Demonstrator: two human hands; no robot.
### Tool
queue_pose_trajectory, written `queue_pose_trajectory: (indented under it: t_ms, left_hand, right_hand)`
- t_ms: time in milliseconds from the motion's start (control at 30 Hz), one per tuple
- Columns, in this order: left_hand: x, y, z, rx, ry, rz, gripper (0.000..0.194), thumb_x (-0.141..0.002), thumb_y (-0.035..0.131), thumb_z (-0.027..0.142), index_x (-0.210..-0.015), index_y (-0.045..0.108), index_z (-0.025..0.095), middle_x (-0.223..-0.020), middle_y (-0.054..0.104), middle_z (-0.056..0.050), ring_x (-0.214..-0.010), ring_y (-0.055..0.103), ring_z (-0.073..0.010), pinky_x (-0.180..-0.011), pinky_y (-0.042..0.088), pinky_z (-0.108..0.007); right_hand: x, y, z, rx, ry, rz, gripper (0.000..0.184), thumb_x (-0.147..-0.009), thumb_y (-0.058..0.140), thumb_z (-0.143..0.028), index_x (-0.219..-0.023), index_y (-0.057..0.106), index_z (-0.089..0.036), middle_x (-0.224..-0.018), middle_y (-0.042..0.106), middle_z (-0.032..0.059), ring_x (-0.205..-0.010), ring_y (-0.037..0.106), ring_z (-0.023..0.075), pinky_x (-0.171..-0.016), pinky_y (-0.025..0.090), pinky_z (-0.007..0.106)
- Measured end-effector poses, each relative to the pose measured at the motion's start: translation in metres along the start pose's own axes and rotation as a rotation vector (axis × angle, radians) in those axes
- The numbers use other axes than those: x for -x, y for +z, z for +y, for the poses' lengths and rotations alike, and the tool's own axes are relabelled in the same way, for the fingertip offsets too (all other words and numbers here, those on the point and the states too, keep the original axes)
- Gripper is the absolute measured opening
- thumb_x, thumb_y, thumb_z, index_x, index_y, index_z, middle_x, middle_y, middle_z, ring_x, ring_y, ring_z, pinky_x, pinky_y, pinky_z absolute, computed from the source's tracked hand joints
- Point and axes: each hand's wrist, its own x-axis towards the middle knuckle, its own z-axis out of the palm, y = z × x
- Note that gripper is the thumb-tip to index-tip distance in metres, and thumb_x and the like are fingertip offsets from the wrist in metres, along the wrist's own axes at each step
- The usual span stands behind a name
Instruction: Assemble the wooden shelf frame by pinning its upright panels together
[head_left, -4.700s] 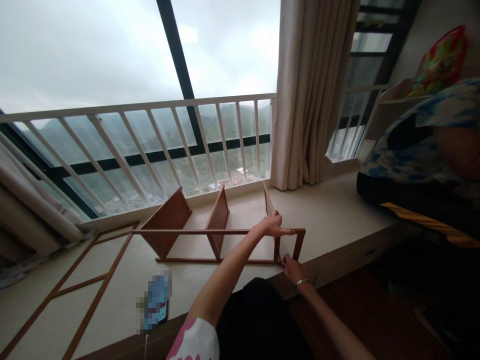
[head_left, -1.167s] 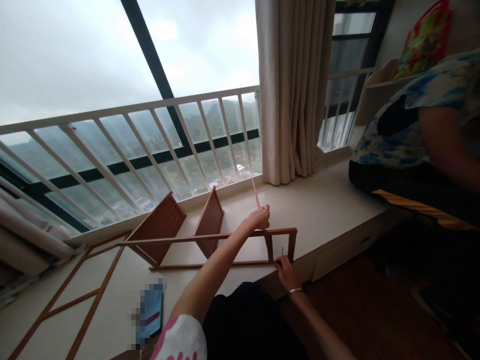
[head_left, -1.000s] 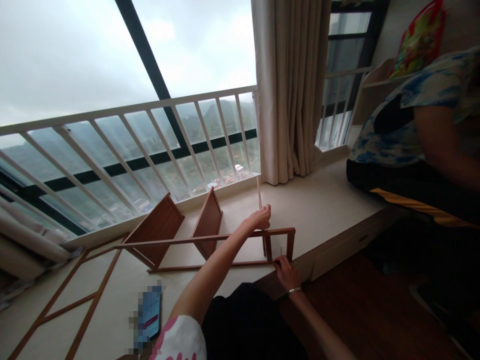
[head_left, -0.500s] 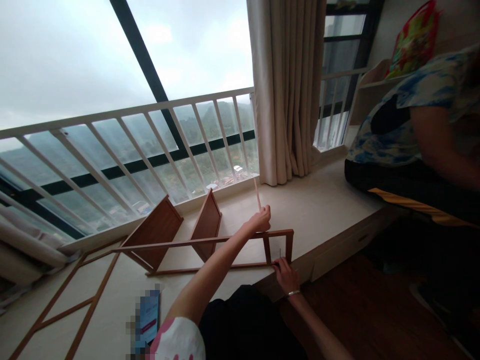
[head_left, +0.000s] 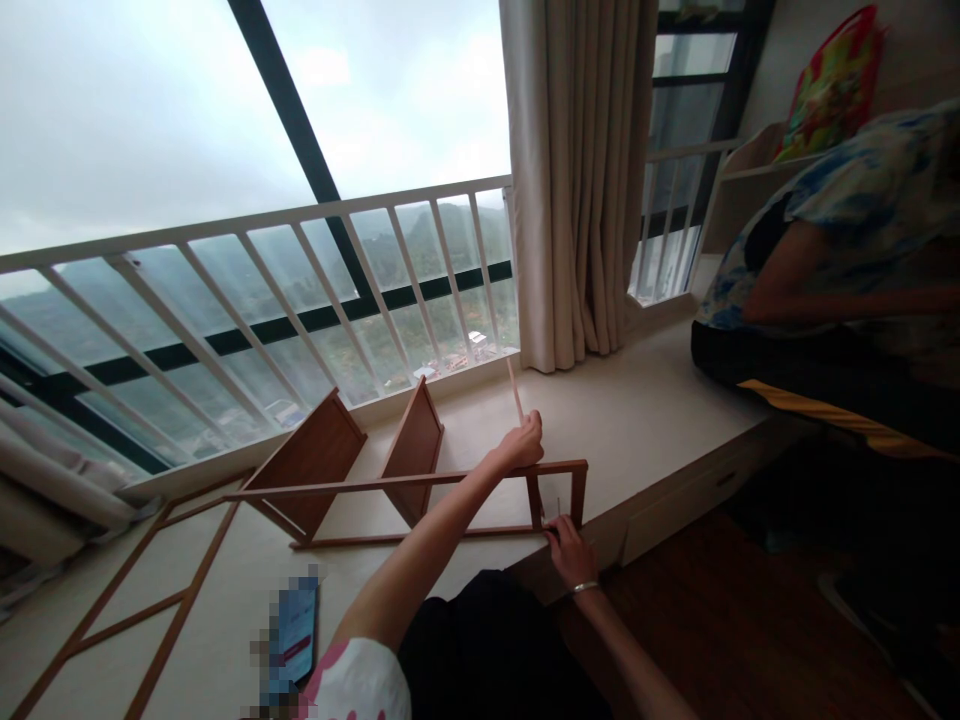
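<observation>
A brown wooden shelf frame (head_left: 352, 489) lies on its side on the pale window ledge, with two wooden shelf boards (head_left: 415, 450) standing across it. My left hand (head_left: 523, 441) is closed at the frame's upper rail, around the lower end of a narrow light wooden strip (head_left: 514, 388) that points up toward the railing. At the lower rail, near the right end of the frame, the fingers of my right hand (head_left: 573, 552) pinch together. A thin metal rod like a hex key (head_left: 559, 506) sticks up from them; its lower end is hidden.
Another wooden frame (head_left: 161, 612) lies flat at the left. A phone (head_left: 298, 630) rests on the ledge beside my left arm. A white railing (head_left: 247, 222) and a beige curtain (head_left: 574, 190) border the window. Another person (head_left: 840, 230) sits on the right.
The thin rod at my right hand has shifted slightly. My left hand stays in nearly the same place. The person on the right has moved an arm and leaned forward.
</observation>
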Motion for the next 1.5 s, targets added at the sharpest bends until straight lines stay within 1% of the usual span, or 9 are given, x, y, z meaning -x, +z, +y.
queue_pose_trajectory:
  t_ms: [200, 300, 400, 500, 567, 733, 1000, 1233, 1500]
  left_hand:
    - [0.003, -0.001, -0.004, -0.017, -0.048, -0.023, 0.031, -0.073, 0.033, 0.016, -0.103, 0.025, 0.017, -0.106, 0.047, -0.012, -0.081, 0.055, -0.0201, -0.062, 0.039, -0.028]
    - [0.0, -0.004, -0.005, -0.035, -0.04, -0.05, 0.031, -0.073, 0.033, 0.017, -0.103, 0.027, 0.017, -0.105, 0.049, -0.011, -0.081, 0.055, -0.0203, -0.062, 0.039, -0.028]
    - [-0.004, -0.008, -0.006, -0.063, -0.012, -0.122, 0.029, -0.073, 0.035, 0.018, -0.101, 0.03, 0.019, -0.104, 0.051, -0.01, -0.082, 0.054, -0.0195, -0.062, 0.04, -0.027]
    - [-0.009, -0.01, -0.005, -0.071, 0.0, -0.202, 0.027, -0.073, 0.037, 0.021, -0.099, 0.034, 0.02, -0.096, 0.055, -0.009, -0.079, 0.055, -0.019, -0.06, 0.04, -0.027]
    - [-0.011, -0.009, -0.003, -0.072, 0.01, -0.218, 0.027, -0.071, 0.039, 0.021, -0.098, 0.035, 0.02, -0.091, 0.057, -0.008, -0.076, 0.055, -0.0188, -0.058, 0.039, -0.026]
    - [-0.012, -0.004, 0.003, -0.068, 0.06, -0.143, 0.031, -0.069, 0.037, 0.014, -0.099, 0.034, 0.02, -0.092, 0.056, -0.007, -0.077, 0.054, -0.0182, -0.059, 0.039, -0.025]
    - [-0.006, -0.002, 0.008, -0.058, 0.046, -0.063, 0.03, -0.072, 0.036, 0.013, -0.101, 0.03, 0.02, -0.095, 0.055, -0.006, -0.078, 0.054, -0.017, -0.061, 0.039, -0.026]
    - [-0.01, -0.005, 0.01, -0.059, -0.021, -0.079, 0.028, -0.072, 0.033, 0.012, -0.099, 0.03, 0.02, -0.099, 0.053, -0.007, -0.079, 0.053, -0.017, -0.062, 0.039, -0.027]
    - [-0.011, -0.008, 0.014, -0.098, -0.018, -0.089, 0.025, -0.073, 0.033, 0.012, -0.097, 0.031, 0.019, -0.099, 0.053, -0.007, -0.081, 0.053, -0.0183, -0.062, 0.04, -0.028]
  right_hand:
    - [0.0, 0.003, 0.002, -0.022, 0.001, 0.008, 0.017, -0.082, 0.038, -0.028, -0.09, 0.052, -0.025, -0.097, 0.053, 0.0011, -0.074, 0.054, 0.0134, -0.054, 0.035, 0.023]
    - [0.0, 0.004, 0.002, -0.02, 0.005, 0.012, 0.016, -0.082, 0.039, -0.028, -0.091, 0.052, -0.024, -0.097, 0.053, 0.0013, -0.073, 0.054, 0.0135, -0.053, 0.034, 0.023]
    - [0.0, 0.005, 0.002, -0.017, 0.002, 0.014, 0.017, -0.082, 0.038, -0.028, -0.092, 0.052, -0.025, -0.099, 0.053, 0.0012, -0.074, 0.054, 0.0135, -0.052, 0.034, 0.023]
    - [0.0, 0.007, 0.002, -0.013, 0.006, 0.007, 0.018, -0.082, 0.039, -0.027, -0.092, 0.053, -0.025, -0.101, 0.052, 0.0019, -0.075, 0.054, 0.0136, -0.054, 0.035, 0.023]
    - [0.0, 0.008, 0.002, -0.006, 0.02, 0.003, 0.019, -0.082, 0.039, -0.027, -0.093, 0.054, -0.023, -0.102, 0.052, 0.0028, -0.077, 0.054, 0.0138, -0.055, 0.035, 0.023]
    - [-0.001, 0.006, 0.002, -0.003, 0.019, -0.002, 0.019, -0.081, 0.04, -0.027, -0.094, 0.054, -0.024, -0.103, 0.053, 0.0028, -0.078, 0.055, 0.0137, -0.056, 0.036, 0.022]
    - [0.001, 0.006, 0.006, -0.001, 0.014, 0.003, 0.02, -0.082, 0.038, -0.029, -0.095, 0.053, -0.026, -0.106, 0.051, 0.0011, -0.076, 0.055, 0.0129, -0.056, 0.036, 0.023]
    - [0.001, 0.006, 0.006, -0.022, -0.007, 0.027, 0.02, -0.083, 0.036, -0.029, -0.093, 0.053, -0.026, -0.1, 0.053, 0.0015, -0.074, 0.055, 0.0139, -0.054, 0.035, 0.023]
    - [0.001, 0.003, 0.006, -0.033, -0.013, 0.048, 0.021, -0.084, 0.035, -0.03, -0.093, 0.052, -0.026, -0.099, 0.053, 0.0011, -0.073, 0.054, 0.0133, -0.054, 0.035, 0.022]
